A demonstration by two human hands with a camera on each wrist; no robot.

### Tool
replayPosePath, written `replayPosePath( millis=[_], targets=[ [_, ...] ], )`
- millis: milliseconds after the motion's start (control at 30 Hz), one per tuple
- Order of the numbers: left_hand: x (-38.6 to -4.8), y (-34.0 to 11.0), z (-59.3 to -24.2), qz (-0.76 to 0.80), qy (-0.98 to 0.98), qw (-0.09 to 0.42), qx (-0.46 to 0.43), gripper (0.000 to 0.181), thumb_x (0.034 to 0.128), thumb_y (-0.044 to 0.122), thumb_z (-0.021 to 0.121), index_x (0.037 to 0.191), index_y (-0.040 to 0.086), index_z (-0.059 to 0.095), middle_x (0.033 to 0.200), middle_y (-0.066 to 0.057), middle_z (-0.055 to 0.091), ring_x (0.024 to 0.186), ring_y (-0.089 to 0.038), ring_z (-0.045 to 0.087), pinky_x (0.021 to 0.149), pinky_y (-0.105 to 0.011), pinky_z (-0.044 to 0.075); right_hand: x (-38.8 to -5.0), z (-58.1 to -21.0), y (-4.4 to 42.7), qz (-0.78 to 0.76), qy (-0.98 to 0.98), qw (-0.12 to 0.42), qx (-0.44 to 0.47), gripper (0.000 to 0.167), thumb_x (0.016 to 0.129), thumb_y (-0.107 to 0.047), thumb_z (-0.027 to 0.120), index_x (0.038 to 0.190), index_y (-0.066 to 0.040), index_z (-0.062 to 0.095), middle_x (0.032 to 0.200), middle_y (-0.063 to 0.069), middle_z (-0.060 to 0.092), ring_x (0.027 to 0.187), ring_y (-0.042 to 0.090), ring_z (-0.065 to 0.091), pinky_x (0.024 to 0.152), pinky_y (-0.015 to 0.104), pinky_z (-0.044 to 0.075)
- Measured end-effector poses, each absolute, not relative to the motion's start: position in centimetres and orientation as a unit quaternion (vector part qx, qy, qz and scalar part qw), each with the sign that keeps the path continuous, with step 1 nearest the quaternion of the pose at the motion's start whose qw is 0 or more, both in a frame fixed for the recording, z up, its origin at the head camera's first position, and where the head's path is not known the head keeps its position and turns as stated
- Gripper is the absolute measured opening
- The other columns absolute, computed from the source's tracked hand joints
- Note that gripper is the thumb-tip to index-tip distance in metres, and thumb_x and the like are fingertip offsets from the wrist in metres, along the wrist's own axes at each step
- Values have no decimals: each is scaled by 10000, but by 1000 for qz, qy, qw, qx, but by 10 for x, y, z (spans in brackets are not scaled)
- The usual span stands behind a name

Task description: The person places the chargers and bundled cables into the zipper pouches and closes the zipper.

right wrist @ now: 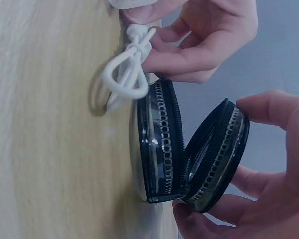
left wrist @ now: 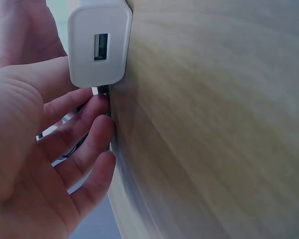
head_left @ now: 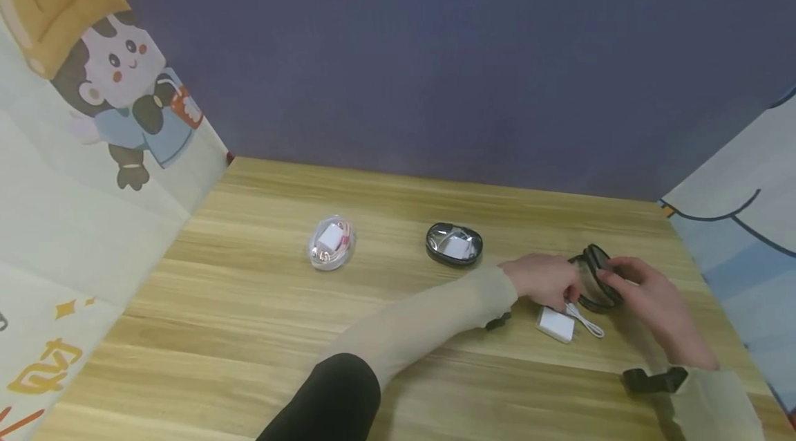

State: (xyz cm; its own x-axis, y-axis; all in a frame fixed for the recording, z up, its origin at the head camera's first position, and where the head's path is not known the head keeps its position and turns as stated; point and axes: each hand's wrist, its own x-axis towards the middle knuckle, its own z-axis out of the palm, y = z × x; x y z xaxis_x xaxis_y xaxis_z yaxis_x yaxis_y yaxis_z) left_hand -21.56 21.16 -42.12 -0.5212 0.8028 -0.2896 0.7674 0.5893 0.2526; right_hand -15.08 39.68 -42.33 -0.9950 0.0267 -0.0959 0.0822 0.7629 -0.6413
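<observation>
My right hand (head_left: 656, 299) holds the raised lid of a small black-edged zip case (head_left: 593, 282). In the right wrist view, the clear-walled case (right wrist: 162, 144) stands unzipped, with my fingers and thumb around its tilted half. My left hand (head_left: 544, 278) is beside the case's left side. Its thumb and fingers pinch one end of a bundled white charging cable (right wrist: 127, 74). Right by that hand, a white charger plug (head_left: 556, 325) lies on the table; its USB port faces the left wrist camera. The cable's loop (head_left: 587, 322) reaches rightward past the plug.
Left of my hands sits a closed black-rimmed case (head_left: 454, 245) with a white plug and cable inside. Farther left lies a clear case (head_left: 331, 242) holding a plug and pinkish cable. A dark panel (head_left: 435, 68) borders the wooden table (head_left: 249, 330) at the back.
</observation>
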Motion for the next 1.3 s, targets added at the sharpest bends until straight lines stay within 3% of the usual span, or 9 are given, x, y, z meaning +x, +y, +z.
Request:
replayPosePath(
  millis=[367, 633, 967, 1300],
  targets=[
    [-217, 208, -428, 31, 858, 154, 489, 113, 908, 364, 731, 1011, 319, 717, 931, 183, 593, 849, 18, 532, 716, -157, 439, -152, -428, 399, -340, 939, 36, 28, 695, 1015, -474, 513, 1413, 82, 391, 1426, 396, 377, 1223, 593, 387, 882, 668, 395],
    [-217, 204, -425, 47, 852, 159, 496, 88, 940, 380, 692, 996, 316, 714, 934, 185, 598, 849, 31, 523, 725, -146, 429, -153, -428, 398, -339, 939, 34, 33, 706, 1012, -476, 520, 1417, 86, 387, 1426, 396, 379, 1229, 582, 387, 884, 663, 391],
    [-223, 193, -422, 115, 875, 148, 447, 179, 929, 394, 706, 1094, 326, 710, 1033, 218, 585, 929, 70, 521, 821, -113, 419, -152, -428, 398, -345, 938, 30, 27, 701, 1013, -480, 515, 1410, 84, 393, 1429, 391, 378, 1240, 587, 376, 883, 655, 395],
    [-227, 191, -417, 90, 912, 76, 392, 70, 949, 344, 676, 1002, 319, 714, 1011, 194, 576, 839, 15, 511, 705, -168, 439, -151, -425, 396, -357, 933, 41, 32, 722, 1017, -499, 491, 1420, 90, 383, 1442, 391, 361, 1252, 575, 365, 919, 667, 368]
  ],
)
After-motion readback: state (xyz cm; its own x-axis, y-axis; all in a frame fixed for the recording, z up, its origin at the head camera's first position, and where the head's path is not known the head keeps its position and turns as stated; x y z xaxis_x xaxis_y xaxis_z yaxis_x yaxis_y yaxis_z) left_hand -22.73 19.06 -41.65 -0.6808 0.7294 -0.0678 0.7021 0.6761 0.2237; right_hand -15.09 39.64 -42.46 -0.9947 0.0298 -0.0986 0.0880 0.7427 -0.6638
